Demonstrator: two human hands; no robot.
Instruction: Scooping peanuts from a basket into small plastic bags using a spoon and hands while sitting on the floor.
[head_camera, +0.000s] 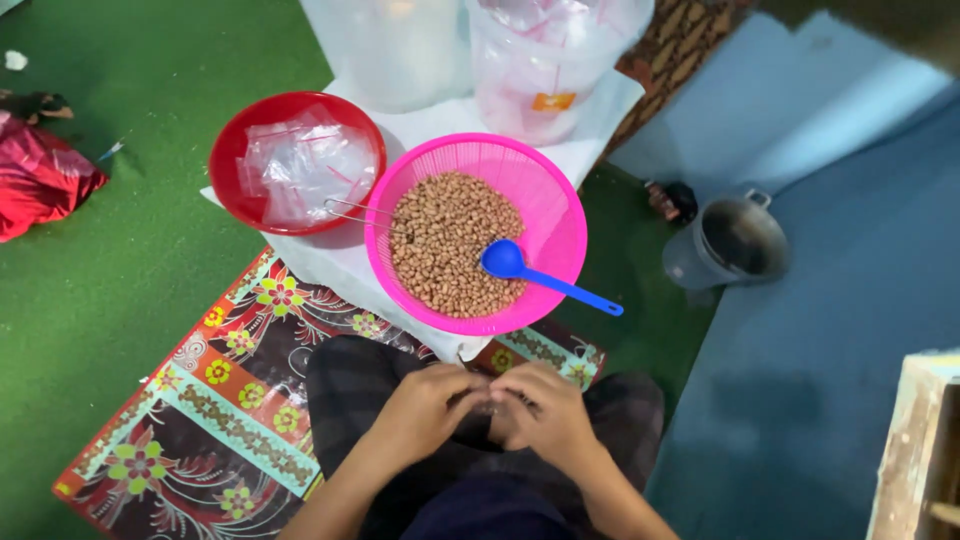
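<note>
My left hand (425, 408) and my right hand (545, 412) meet over my lap, fingertips pinched together on something small that looks like a clear plastic pouch; most of it is hidden by the fingers. Just beyond them sits a pink colander (560, 215) filled with peanuts (450, 245). A blue spoon (540, 272) lies on the peanuts, its handle sticking out over the right rim. A thin metal utensil (355, 210) pokes in from the left rim.
A red bowl (235, 150) of small clear bags sits left of the colander on a white sheet (340, 262). Two clear plastic containers (545, 60) stand behind. A grey metal pot (730, 240) rests on the right. A patterned mat (220, 400) lies below.
</note>
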